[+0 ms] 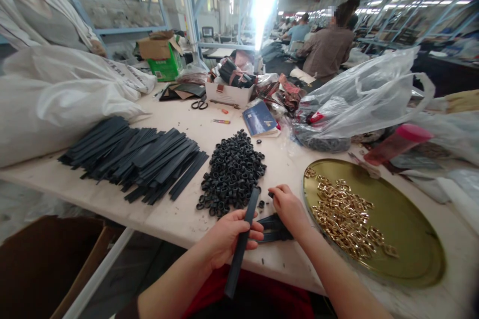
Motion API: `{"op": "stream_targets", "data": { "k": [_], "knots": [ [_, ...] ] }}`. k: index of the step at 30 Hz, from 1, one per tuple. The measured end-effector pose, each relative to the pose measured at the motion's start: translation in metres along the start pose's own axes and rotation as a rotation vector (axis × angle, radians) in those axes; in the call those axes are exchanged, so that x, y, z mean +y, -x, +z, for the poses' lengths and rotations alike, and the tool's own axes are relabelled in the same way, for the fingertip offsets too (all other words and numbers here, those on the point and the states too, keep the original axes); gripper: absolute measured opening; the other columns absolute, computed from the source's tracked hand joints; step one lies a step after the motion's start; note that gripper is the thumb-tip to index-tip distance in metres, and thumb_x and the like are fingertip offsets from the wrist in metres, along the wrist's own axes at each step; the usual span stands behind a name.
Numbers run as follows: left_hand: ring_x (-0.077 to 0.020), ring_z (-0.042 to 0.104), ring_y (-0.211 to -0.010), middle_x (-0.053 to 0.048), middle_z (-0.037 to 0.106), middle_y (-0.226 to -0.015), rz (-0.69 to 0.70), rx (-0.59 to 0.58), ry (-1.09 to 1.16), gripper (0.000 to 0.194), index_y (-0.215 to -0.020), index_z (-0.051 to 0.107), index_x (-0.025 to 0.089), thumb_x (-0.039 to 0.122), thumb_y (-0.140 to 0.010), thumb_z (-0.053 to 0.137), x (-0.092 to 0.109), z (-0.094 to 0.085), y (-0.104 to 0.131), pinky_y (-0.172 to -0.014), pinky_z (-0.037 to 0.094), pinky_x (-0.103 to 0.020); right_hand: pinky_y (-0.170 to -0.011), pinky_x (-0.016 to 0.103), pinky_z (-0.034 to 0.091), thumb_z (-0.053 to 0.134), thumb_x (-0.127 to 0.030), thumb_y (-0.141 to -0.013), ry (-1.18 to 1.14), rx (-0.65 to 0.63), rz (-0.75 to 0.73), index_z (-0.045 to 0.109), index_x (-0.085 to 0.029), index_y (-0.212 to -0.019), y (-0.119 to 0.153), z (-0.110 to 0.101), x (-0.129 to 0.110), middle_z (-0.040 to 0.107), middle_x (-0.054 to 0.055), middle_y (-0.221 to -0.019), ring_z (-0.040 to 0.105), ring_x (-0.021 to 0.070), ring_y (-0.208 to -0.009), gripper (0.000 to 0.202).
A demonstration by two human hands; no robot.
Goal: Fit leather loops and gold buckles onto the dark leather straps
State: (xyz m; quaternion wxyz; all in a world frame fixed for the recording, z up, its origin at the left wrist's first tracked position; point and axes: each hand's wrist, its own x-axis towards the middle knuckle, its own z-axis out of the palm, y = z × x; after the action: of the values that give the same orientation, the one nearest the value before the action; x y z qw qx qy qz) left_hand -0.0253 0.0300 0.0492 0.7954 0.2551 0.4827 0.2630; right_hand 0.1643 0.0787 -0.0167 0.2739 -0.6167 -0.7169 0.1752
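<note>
A long dark strip [241, 246] lies across the palm of my left hand [235, 234], pinned by the thumb. To its right, my right hand [287, 205] pinches a small black loop [271, 194] between thumb and fingertips. Just beyond both hands is a heap of small black loops [234, 172]. More dark strips [275, 228] lie on the table beneath and between my hands. A large pile of dark strips [138, 157] spreads over the left side. Gold-coloured buckles [344, 214] are heaped in a round golden tray [407, 239] on the right.
White sacks [56, 94] cover the table's left end. Farther back are scissors [199, 104], a blue booklet [259, 118] and a filled white box [228, 93]. A plastic bag [359, 99] and a pink-lidded bottle [396, 143] stand at the right. People [329, 45] are in the background.
</note>
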Motion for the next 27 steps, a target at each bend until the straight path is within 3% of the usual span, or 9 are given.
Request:
{"op": "stream_targets", "data": {
  "k": [4, 8, 10, 13, 15, 19, 24, 27],
  "knots": [
    [-0.0112, 0.060, -0.076, -0.006, 0.067, -0.087, 0.172, 0.020, -0.105, 0.016, -0.090, 0.053, 0.013, 0.019, -0.074, 0.052, 0.007, -0.001, 0.001, -0.069, 0.045, -0.022, -0.076, 0.036, 0.041, 0.043, -0.016, -0.076, -0.113, 0.038, 0.074, 0.059, -0.016, -0.087, -0.001, -0.007, -0.001, 0.055, 0.008, -0.091, 0.054, 0.0198, -0.078, 0.020],
    [-0.0117, 0.058, -0.078, -0.007, 0.066, -0.095, 0.450, 0.122, -0.141, 0.017, -0.089, 0.049, 0.015, 0.023, -0.075, 0.054, 0.029, 0.001, 0.008, -0.066, 0.045, -0.022, -0.060, 0.031, 0.046, 0.047, -0.031, -0.079, -0.292, 0.001, 0.166, 0.053, -0.016, -0.078, 0.006, -0.014, -0.010, 0.058, 0.002, -0.067, 0.055, 0.0161, -0.061, 0.016],
    [-0.0127, 0.059, -0.078, -0.006, 0.065, -0.096, 0.592, 0.206, -0.092, 0.020, -0.087, 0.044, 0.017, 0.023, -0.073, 0.057, 0.038, 0.006, 0.012, -0.064, 0.047, -0.023, -0.058, 0.028, 0.047, 0.049, -0.037, -0.079, -0.534, -0.053, 0.235, 0.050, -0.017, -0.074, 0.015, -0.017, -0.020, 0.058, 0.000, -0.062, 0.056, 0.0141, -0.059, 0.021],
    [-0.0128, 0.061, -0.074, -0.003, 0.066, -0.091, 0.741, 0.296, -0.046, 0.024, -0.084, 0.037, 0.020, 0.024, -0.072, 0.058, 0.040, 0.015, 0.012, -0.063, 0.049, -0.024, -0.065, 0.028, 0.050, 0.063, -0.039, -0.071, -1.122, -0.111, 0.414, 0.053, -0.017, -0.073, 0.027, -0.019, -0.035, 0.060, 0.000, -0.068, 0.058, 0.0119, -0.062, 0.024],
    [-0.0122, 0.061, -0.072, -0.002, 0.067, -0.089, 0.773, 0.326, -0.035, 0.023, -0.083, 0.036, 0.021, 0.024, -0.074, 0.056, 0.034, 0.018, 0.010, -0.064, 0.051, -0.025, -0.064, 0.025, 0.050, 0.070, -0.035, -0.065, -1.411, -0.088, 0.519, 0.057, -0.017, -0.075, 0.034, -0.019, -0.043, 0.061, 0.000, -0.070, 0.058, 0.0103, -0.062, 0.025],
    [-0.0129, 0.061, -0.076, -0.003, 0.066, -0.090, 0.821, 0.387, 0.011, 0.020, -0.081, 0.036, 0.020, 0.024, -0.076, 0.055, 0.020, 0.016, 0.006, -0.067, 0.052, -0.028, -0.055, 0.017, 0.051, 0.075, -0.030, -0.062, -1.652, 0.001, 0.621, 0.059, -0.018, -0.078, 0.040, -0.020, -0.053, 0.065, 0.000, -0.070, 0.058, 0.0070, -0.055, 0.025],
    [-0.0112, 0.060, -0.069, -0.002, 0.064, -0.086, 0.828, 0.411, 0.020, 0.021, -0.084, 0.038, 0.019, 0.025, -0.074, 0.056, 0.014, 0.015, 0.007, -0.064, 0.051, -0.026, -0.057, 0.016, 0.051, 0.076, -0.027, -0.061, -1.700, 0.055, 0.626, 0.062, -0.019, -0.088, 0.044, -0.018, -0.060, 0.066, -0.001, -0.069, 0.059, 0.0066, -0.056, 0.032],
    [-0.0092, 0.056, -0.059, 0.002, 0.061, -0.073, 0.772, 0.366, -0.172, 0.017, -0.084, 0.046, 0.018, 0.025, -0.072, 0.056, 0.012, 0.018, 0.007, -0.057, 0.047, -0.022, -0.057, 0.018, 0.051, 0.075, -0.028, -0.061, -1.634, 0.035, 0.574, 0.064, -0.018, -0.083, 0.047, -0.015, -0.064, 0.065, -0.002, -0.070, 0.058, 0.0070, -0.056, 0.026]
  ]
}}
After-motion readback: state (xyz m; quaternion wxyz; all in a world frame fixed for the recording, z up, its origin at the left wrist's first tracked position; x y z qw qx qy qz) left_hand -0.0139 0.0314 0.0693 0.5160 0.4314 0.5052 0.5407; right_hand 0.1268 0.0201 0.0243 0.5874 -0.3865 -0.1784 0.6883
